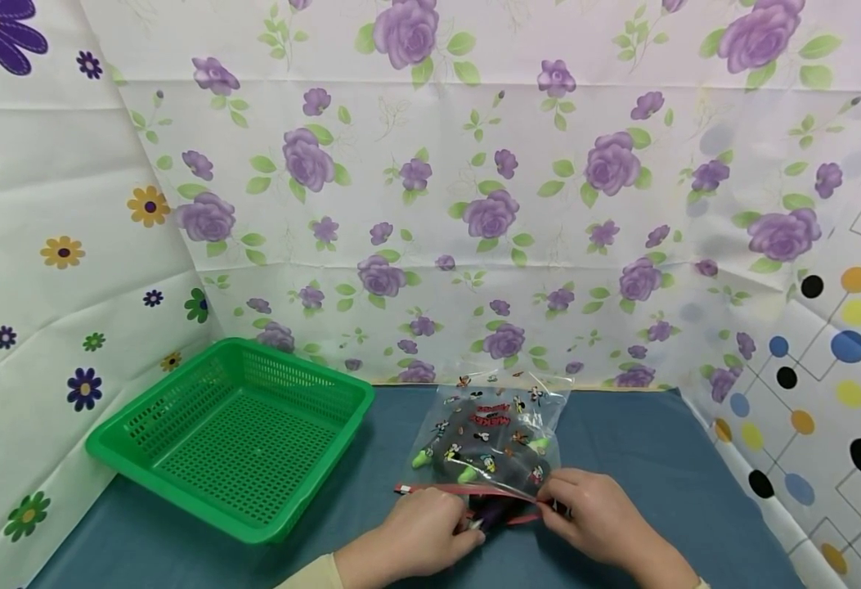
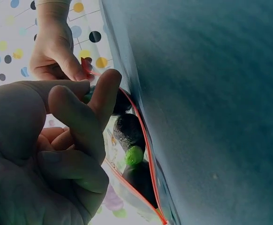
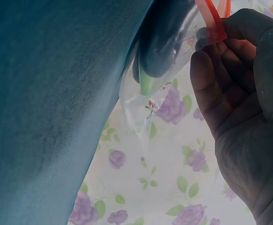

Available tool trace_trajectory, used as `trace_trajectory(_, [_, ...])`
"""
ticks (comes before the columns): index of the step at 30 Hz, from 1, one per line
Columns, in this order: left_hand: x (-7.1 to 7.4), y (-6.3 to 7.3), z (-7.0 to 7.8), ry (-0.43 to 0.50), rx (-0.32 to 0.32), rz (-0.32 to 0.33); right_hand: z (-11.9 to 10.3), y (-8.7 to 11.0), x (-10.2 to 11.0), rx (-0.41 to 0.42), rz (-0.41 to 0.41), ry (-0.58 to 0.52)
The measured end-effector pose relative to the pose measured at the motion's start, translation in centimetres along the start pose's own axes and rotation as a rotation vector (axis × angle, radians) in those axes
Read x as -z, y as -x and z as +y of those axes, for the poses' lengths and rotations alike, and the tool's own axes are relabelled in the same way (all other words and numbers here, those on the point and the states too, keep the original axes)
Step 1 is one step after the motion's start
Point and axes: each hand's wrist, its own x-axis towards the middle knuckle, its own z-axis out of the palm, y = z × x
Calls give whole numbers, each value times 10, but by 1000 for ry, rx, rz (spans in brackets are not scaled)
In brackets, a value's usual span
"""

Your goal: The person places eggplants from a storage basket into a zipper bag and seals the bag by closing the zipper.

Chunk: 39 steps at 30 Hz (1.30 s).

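Observation:
A clear zip bag [image 1: 492,409] with cartoon print and a red zip edge lies on the blue cloth, its mouth toward me. Dark toy-like eggplants [image 2: 128,131] with bright green stems are inside. My left hand [image 1: 426,532] is at the bag's mouth, thumb and fingers pinching the end of a dark purple eggplant [image 1: 495,511] that lies in the opening. With thumb and fingertips, my right hand [image 1: 595,515] pinches the red zip edge [image 3: 213,21] at the bag's right corner. The left fingers partly hide the held eggplant's stem.
A green perforated plastic basket [image 1: 253,523] stands on the left of the blue cloth [image 1: 643,458]. Flowered sheeting [image 1: 430,213] hangs behind, with patterned sheets at both sides.

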Motion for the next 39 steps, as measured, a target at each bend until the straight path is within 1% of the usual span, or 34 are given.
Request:
trace_trajectory(2, [0,-1,0,-25,-12,16,0,0,0,-2,-4,1])
trace_trajectory(4, [-1,-1,1,-30,-17,19,0,0,1,-3,-8,1])
trace_trajectory(11, [0,-3,1,14,1,-25,0,0,1,2,-6,2])
trace_trajectory(22, [-1,-5,0,-38,-36,-22,0,-1,1,5,-7,5])
trace_trajectory(30, [-3,-7,-3,-15,-52,-20,-1,-1,2,-4,-18,5])
trace_trajectory(35, [-4,-10,-2,-51,-83,-11,-1,-1,2,-16,-30,-1])
trace_trajectory(39, [-4,-13,0,-64,-81,-14,-1,-1,2,-19,-31,-2])
